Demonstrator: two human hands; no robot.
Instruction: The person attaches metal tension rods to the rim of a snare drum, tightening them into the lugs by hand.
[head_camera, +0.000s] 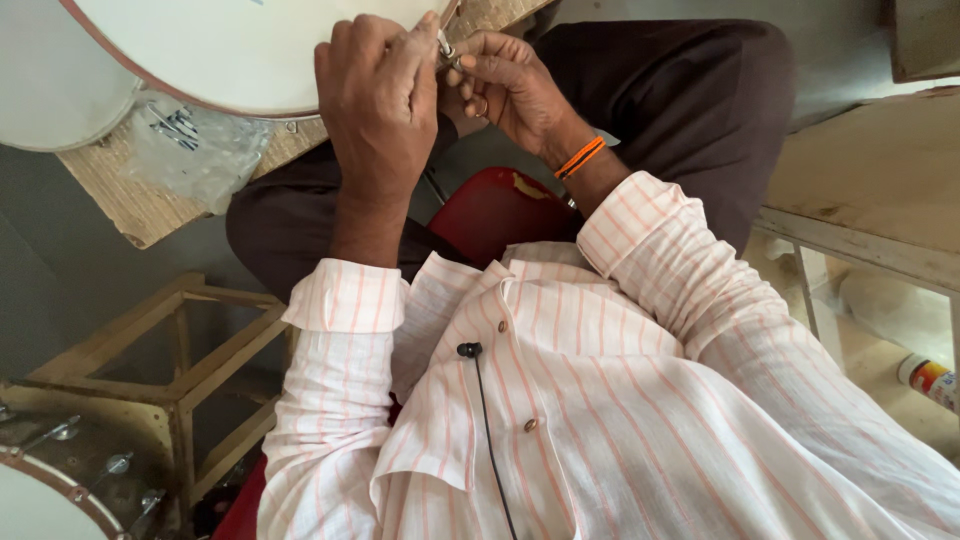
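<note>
A large drum with a white head and a reddish rim (230, 50) lies at the top, resting on my lap. My left hand (375, 100) is curled at the drum's edge, and its fingertips pinch a small metal fitting (447, 47). Facing it, my right hand (510, 85), with an orange band at the wrist, pinches the same fitting from the other side. Most of the fitting is hidden by my fingers. Both sleeves are white with pale orange stripes.
A second white drum head (50, 80) sits at top left beside a clear plastic bag of small parts (195, 150) on a woven board (120, 200). A wooden frame stool (180, 360) and another drum (40, 490) stand at lower left. A wooden bench (870, 190) is on the right.
</note>
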